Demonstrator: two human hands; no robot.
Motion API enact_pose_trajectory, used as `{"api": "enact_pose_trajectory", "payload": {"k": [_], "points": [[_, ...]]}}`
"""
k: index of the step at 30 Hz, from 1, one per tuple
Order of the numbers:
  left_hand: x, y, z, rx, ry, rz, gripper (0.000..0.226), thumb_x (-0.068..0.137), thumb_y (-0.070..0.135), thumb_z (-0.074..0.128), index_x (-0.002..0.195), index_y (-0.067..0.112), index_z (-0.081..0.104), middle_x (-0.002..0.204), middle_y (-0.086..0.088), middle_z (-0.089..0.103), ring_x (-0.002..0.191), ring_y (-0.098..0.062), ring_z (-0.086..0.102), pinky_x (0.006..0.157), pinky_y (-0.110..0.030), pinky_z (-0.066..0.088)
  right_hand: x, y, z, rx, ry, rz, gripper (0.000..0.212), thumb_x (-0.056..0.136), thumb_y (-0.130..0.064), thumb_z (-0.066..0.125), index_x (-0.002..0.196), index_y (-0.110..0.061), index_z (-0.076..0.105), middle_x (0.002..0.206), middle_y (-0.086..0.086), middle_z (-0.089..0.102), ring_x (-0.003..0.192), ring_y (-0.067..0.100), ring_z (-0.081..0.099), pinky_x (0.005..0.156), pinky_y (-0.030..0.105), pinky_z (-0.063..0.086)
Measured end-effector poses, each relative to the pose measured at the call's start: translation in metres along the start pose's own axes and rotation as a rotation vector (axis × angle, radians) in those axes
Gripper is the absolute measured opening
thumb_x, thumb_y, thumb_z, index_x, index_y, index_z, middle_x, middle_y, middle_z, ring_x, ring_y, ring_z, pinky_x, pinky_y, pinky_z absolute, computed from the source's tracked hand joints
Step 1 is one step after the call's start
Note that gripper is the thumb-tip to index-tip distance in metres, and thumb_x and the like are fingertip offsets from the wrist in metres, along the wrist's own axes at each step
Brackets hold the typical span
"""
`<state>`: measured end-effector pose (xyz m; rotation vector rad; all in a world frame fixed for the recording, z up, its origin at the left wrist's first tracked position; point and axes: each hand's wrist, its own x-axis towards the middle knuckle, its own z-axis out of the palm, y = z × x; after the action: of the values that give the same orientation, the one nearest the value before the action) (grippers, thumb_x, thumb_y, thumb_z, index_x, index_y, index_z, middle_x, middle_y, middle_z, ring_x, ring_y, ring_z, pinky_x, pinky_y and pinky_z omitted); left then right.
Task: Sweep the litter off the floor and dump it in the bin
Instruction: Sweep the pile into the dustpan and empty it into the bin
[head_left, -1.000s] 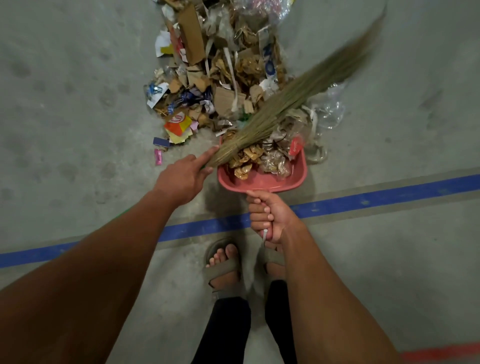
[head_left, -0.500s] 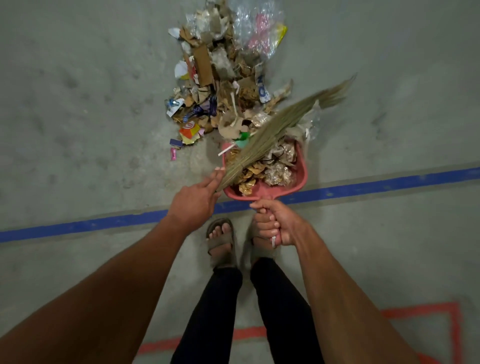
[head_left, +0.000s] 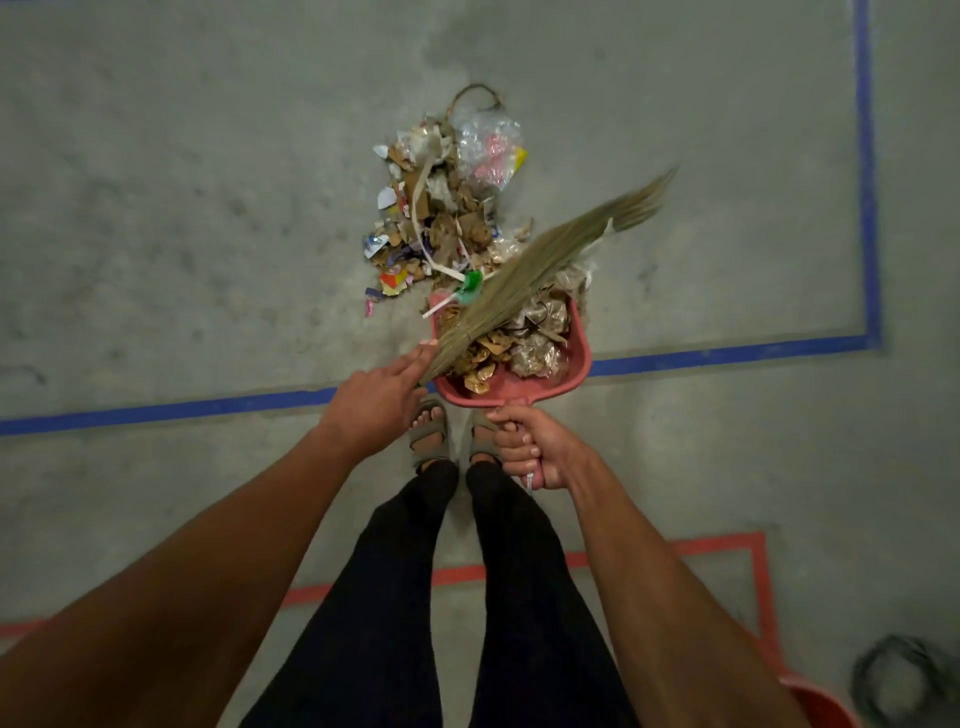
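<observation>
Your right hand (head_left: 530, 452) is wrapped tight round the handle of the red dustpan (head_left: 579, 358), and your left hand (head_left: 382, 392) has the thin end of the grass broom (head_left: 545, 265), though its fingers look mostly stretched out along the bundle, so how firmly it's clamped I can't tell from here

The dustpan sits just ahead of your toes, mouth pointing to 12 o'clock, already heaped with crumpled wrappers and brown scraps. The broom lies right across it, long axis running from your left hand at about 8 o'clock up to the blurry tips at 2 o'clock, so it's basically pinning the load down

Most of the litter pile (head_left: 441, 218) is on the concrete past the pan's lip, stretching off toward 12, with a green-ended stick (head_left: 460, 296) straddling the left front corner of the pan

What matters next imo: there's a red bin rim (head_left: 815, 699) peeking in at roughly 5 o'clock, behind you on the right-hand side. That puts the pan hand nearer to it, so I'd guess you swing right and keep the pan level, or the top layer slides off

Blue tape line (head_left: 182, 410) runs under the pan, orange tape (head_left: 467, 571) behind your feet
</observation>
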<state>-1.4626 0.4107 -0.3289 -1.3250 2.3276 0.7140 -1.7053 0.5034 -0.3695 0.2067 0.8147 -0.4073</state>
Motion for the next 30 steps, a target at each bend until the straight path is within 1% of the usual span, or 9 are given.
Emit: {"api": "enact_pose_trajectory", "payload": {"k": [2, 5, 9, 13, 18, 21, 24, 27, 30], "points": [[-0.021, 0.012, -0.022, 0.005, -0.005, 0.002, 0.068, 0.108, 0.039, 0.042, 0.166, 0.035, 0.007, 0.17, 0.01, 0.024, 0.112, -0.033, 0.069, 0.087, -0.045, 0.057, -0.021, 0.011, 0.012, -0.01, 0.002, -0.006, 0.052, 0.098, -0.021, 0.056, 0.079, -0.026, 0.008, 0.051, -0.006, 0.012, 0.037, 0.008, 0.009, 0.037, 0.022, 0.009], [-0.056, 0.031, -0.05, 0.023, 0.01, -0.001, 0.069, 0.108, 0.041, 0.041, 0.166, 0.038, 0.004, 0.171, 0.01, 0.023, 0.113, -0.031, 0.068, 0.088, -0.044, 0.058, -0.056, 0.027, 0.034, -0.034, -0.014, -0.039, 0.054, 0.097, -0.021, 0.058, 0.079, -0.026, 0.008, 0.051, -0.006, 0.012, 0.037, 0.008, 0.009, 0.038, 0.023, 0.009], [-0.088, 0.052, -0.073, 0.001, 0.033, -0.001, 0.068, 0.108, 0.04, 0.042, 0.166, 0.037, 0.006, 0.17, 0.009, 0.025, 0.118, -0.031, 0.066, 0.091, -0.044, 0.056, -0.089, 0.045, 0.055, -0.033, -0.028, -0.079, 0.054, 0.096, -0.021, 0.058, 0.08, -0.027, 0.006, 0.05, -0.006, 0.012, 0.036, 0.008, 0.009, 0.037, 0.022, 0.01], [-0.118, 0.065, -0.087, -0.006, 0.046, 0.017, 0.067, 0.108, 0.042, 0.042, 0.165, 0.039, 0.008, 0.169, 0.009, 0.028, 0.121, -0.03, 0.065, 0.093, -0.043, 0.056, -0.12, 0.065, 0.073, -0.03, -0.04, -0.12, 0.053, 0.096, -0.02, 0.058, 0.08, -0.026, 0.008, 0.044, -0.008, 0.02, 0.036, 0.008, 0.01, 0.037, 0.022, 0.01], [-0.151, 0.077, -0.101, -0.014, 0.067, 0.104, 0.067, 0.108, 0.04, 0.045, 0.165, 0.039, 0.012, 0.168, 0.009, 0.031, 0.123, -0.034, 0.063, 0.094, -0.046, 0.056, -0.154, 0.1, 0.091, -0.026, -0.035, -0.192, 0.063, 0.087, -0.022, 0.07, 0.084, -0.026, 0.007, 0.05, -0.007, 0.014, 0.037, 0.008, 0.01, 0.036, 0.022, 0.012], [-0.169, 0.083, -0.103, 0.009, 0.079, 0.195, 0.069, 0.107, 0.039, 0.048, 0.165, 0.038, 0.011, 0.167, 0.008, 0.033, 0.122, -0.034, 0.064, 0.09, -0.044, 0.056, -0.174, 0.128, 0.104, 0.001, -0.02, -0.253, 0.054, 0.088, -0.023, 0.068, 0.079, -0.027, 0.015, 0.044, -0.008, 0.024, 0.036, 0.007, 0.012, 0.037, 0.022, 0.011], [-0.185, 0.09, -0.105, 0.034, 0.079, 0.281, 0.071, 0.106, 0.038, 0.049, 0.166, 0.037, 0.01, 0.166, 0.005, 0.035, 0.121, -0.034, 0.064, 0.088, -0.042, 0.056, -0.194, 0.159, 0.116, 0.065, -0.009, -0.314, 0.043, 0.094, -0.022, 0.06, 0.065, -0.022, 0.029, 0.042, -0.008, 0.027, 0.037, 0.008, 0.01, 0.039, 0.022, 0.009], [-0.202, 0.101, -0.109, 0.056, 0.069, 0.366, 0.07, 0.106, 0.037, 0.049, 0.166, 0.035, 0.012, 0.166, 0.003, 0.035, 0.122, -0.035, 0.063, 0.093, -0.046, 0.055, -0.214, 0.195, 0.134, 0.117, -0.016, -0.378, 0.05, 0.1, -0.022, 0.05, 0.053, -0.022, 0.036, 0.041, -0.009, 0.026, 0.038, 0.009, 0.007, 0.04, 0.023, 0.006], [-0.221, 0.118, -0.108, 0.085, 0.063, 0.485, 0.068, 0.105, 0.036, 0.05, 0.165, 0.031, 0.019, 0.162, -0.001, 0.043, 0.113, -0.038, 0.066, 0.087, -0.046, 0.057, -0.229, 0.239, 0.141, 0.176, 0.008, -0.474, 0.054, 0.103, -0.021, 0.044, 0.049, -0.023, 0.04, 0.04, -0.009, 0.025, 0.038, 0.009, 0.006, 0.041, 0.023, 0.006]]}}
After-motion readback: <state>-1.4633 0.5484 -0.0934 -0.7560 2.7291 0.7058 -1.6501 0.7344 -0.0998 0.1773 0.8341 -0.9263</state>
